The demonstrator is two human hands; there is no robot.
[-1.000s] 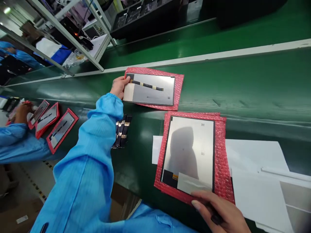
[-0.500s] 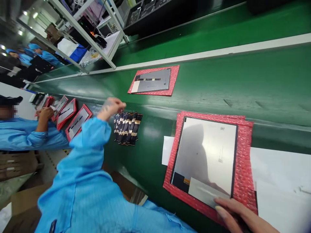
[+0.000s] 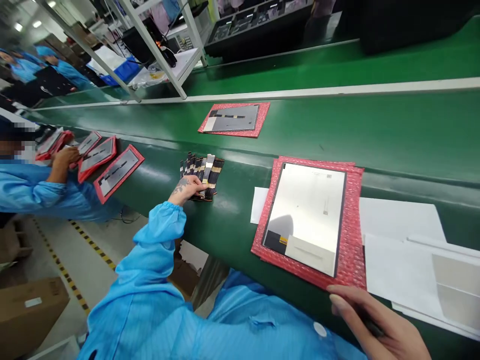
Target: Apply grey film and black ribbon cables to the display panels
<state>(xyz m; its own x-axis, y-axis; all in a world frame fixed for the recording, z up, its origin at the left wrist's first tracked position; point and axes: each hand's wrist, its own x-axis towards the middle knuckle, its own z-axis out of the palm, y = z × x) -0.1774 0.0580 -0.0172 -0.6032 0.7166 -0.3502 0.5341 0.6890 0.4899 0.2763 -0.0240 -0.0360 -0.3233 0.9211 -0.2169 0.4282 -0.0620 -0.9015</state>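
My left hand [image 3: 186,188] rests on the near end of a fanned stack of black flex cables with gold bands [image 3: 203,172], fingers curled onto them. My right hand [image 3: 375,325] lies at the near corner of a red bubble-wrap sheet [image 3: 354,220] that carries a grey display panel [image 3: 309,215]; its fingers are curled round a dark slim object that I cannot make out. A second panel on red bubble wrap [image 3: 234,119] lies alone farther out on the green belt [image 3: 393,130].
White sheets and pale panels [image 3: 408,250] lie right of the near panel. A co-worker in a blue sleeve [image 3: 33,192] handles several red-wrapped panels [image 3: 112,170] at the left. A metal rack [image 3: 161,40] stands behind the belt. A cardboard box [image 3: 30,310] sits on the floor.
My left hand let go of the far panel, drew back and came down on the flex cables. The far panel stays on the belt. My right hand slid slightly off the near panel.
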